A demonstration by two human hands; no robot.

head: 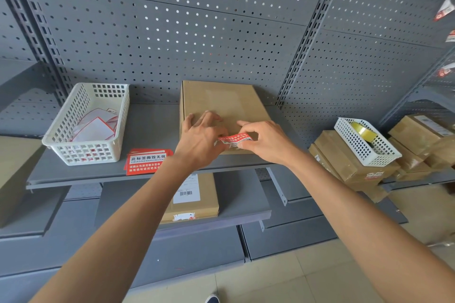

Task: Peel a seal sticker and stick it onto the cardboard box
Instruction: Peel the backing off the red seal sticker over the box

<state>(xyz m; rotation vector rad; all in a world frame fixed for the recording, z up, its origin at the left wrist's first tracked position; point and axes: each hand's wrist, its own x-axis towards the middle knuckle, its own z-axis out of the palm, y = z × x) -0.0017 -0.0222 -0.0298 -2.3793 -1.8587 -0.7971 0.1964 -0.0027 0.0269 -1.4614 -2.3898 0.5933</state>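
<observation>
Red and white paper, thin and very light: this is the seal sticker [235, 140] that I am holding between my two hands, just above the near edge of the cardboard box [221, 108] on the grey shelf [147, 128]. My left hand [200, 134] is pinching its left end, with the other fingers spreading over the box lid. My right hand [261, 138] is pinching the right end between thumb and forefinger. I think the sticker is soft and bending easily, and its glue side can catch on my skin or fold onto itself, so I am taking it only at the two short ends and keeping it stretched. Whether the backing is already off, I cannot tell. The box looks stiff and flat enough to press against. More red stickers [147, 160] are lying beside my left wrist, near a white basket [88, 125].
</observation>
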